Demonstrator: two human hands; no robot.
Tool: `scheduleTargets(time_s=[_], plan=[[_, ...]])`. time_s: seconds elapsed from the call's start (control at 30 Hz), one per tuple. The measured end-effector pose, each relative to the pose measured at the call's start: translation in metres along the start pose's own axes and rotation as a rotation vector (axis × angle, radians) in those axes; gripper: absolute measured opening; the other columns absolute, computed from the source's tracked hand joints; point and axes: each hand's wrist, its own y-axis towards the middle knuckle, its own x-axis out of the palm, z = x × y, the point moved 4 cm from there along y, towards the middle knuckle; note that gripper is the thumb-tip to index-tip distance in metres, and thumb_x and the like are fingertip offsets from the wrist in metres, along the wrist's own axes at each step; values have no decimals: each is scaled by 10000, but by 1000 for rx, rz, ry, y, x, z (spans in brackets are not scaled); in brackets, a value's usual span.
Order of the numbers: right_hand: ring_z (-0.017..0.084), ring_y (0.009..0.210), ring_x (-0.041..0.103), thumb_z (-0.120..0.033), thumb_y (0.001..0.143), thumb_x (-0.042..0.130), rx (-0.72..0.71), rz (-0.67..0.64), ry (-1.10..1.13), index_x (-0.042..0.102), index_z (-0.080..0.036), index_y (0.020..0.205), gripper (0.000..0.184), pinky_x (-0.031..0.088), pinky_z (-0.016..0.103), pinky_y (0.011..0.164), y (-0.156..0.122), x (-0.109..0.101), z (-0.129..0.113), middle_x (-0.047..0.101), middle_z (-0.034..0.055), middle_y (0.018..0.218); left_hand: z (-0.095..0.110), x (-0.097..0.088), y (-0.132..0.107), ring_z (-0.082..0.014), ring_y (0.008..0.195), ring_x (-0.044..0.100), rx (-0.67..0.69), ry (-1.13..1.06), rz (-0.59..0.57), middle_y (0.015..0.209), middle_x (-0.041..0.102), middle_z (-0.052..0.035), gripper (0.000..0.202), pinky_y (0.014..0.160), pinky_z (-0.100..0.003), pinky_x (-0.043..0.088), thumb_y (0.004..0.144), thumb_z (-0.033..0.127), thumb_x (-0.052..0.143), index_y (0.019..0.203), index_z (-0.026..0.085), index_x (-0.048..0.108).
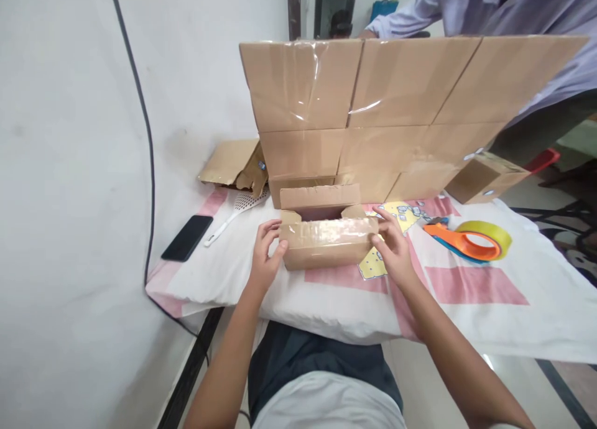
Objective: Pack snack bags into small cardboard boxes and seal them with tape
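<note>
Between my two hands is a small cardboard box with its top flaps up and shiny tape along its near side. My left hand grips the left end, thumb on the near face. At the right end, my right hand holds on with its thumb on the near corner and fingers around the side. Behind the box rises a stack of taped cardboard boxes, forming a wall of squares. The inside of the small box is mostly hidden by its near side.
A black phone and a white slotted spoon lie left, near torn cardboard. An orange tape dispenser with yellow tape lies right. An open carton stands behind it. Another person is behind the stack.
</note>
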Motion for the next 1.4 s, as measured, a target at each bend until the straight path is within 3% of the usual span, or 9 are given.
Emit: scheduleTargets(time_s=[0.13, 0.23, 0.33, 0.43, 0.57, 0.7, 0.97, 1.2, 1.4], plan=[[296, 1455, 485, -314, 779, 714, 284, -58, 296, 467, -372, 1396, 667, 475, 531, 1111, 30, 9, 25, 464, 70, 1607, -7, 7, 4, -257, 1233, 598, -248, -157, 54, 1427, 546, -104, 482, 971, -409, 540, 877, 331, 627, 1339, 284, 495], [281, 1467, 477, -305, 760, 693, 270, -187, 340, 297, -427, 1575, 914, 478, 520, 1117, 51, 14, 31, 473, 38, 1609, -5, 7, 12, -258, 1242, 584, -292, -107, 1, 1580, 442, -107, 724, 949, -405, 543, 810, 254, 586, 1498, 318, 369], [295, 1398, 543, -380, 855, 695, 65, -290, 203, 550, -395, 1440, 603, 448, 519, 1149, 57, 13, 20, 597, 35, 1481, 10, 2, 22, -267, 1288, 561, -192, 69, -27, 1664, 350, -99, 866, 968, -426, 533, 770, 189, 555, 1578, 338, 279], [319, 1441, 489, -460, 971, 602, -121, -334, 8, 734, -324, 1202, 298, 346, 566, 1214, 47, 11, 7, 594, 62, 1489, 41, 8, 25, -272, 1328, 544, 36, 405, -83, 1521, 560, -58, 582, 1103, -497, 431, 832, 141, 528, 1388, 311, 564], [322, 1490, 435, -506, 1036, 476, -177, -338, -63, 695, -335, 1300, 384, 323, 591, 1219, 36, 7, 3, 470, 52, 1620, 74, 38, 15, -282, 1252, 617, 203, 759, -275, 1348, 705, -47, 312, 1199, -569, 270, 980, 294, 551, 1267, 291, 671], [332, 1495, 422, -541, 1053, 404, -185, -369, -150, 699, -320, 1288, 437, 323, 587, 1215, 36, 6, 6, 451, 47, 1637, 81, 60, 8, -356, 1341, 562, 186, 911, -393, 1513, 588, -95, 594, 1182, -578, 303, 903, 507, 687, 1429, 249, 591], [293, 1530, 392, -573, 1060, 359, -134, -300, -121, 580, -350, 1451, 501, 325, 555, 1237, 32, 1, 5, 394, 36, 1675, 72, 63, 5, -335, 1386, 542, 215, 990, -340, 1526, 576, -77, 601, 1194, -527, 308, 949, 456, 630, 1501, 243, 529], [276, 1237, 651, -452, 974, 613, 85, 107, -158, 766, -275, 1045, 244, 517, 491, 1054, 20, -84, 10, 735, 69, 1257, 61, 55, 9, -329, 1433, 514, 326, 939, -303, 1522, 577, -93, 646, 1230, -520, 250, 965, 476, 621, 1550, 254, 464], [246, 1012, 704, -377, 890, 671, 347, 436, -178, 762, -237, 872, 168, 559, 439, 968, -22, -166, 37, 766, 58, 990, 55, 51, 14, -361, 1389, 546, 353, 848, -317, 1516, 588, -64, 589, 1191, -543, 290, 923, 469, 679, 1480, 333, 546]])
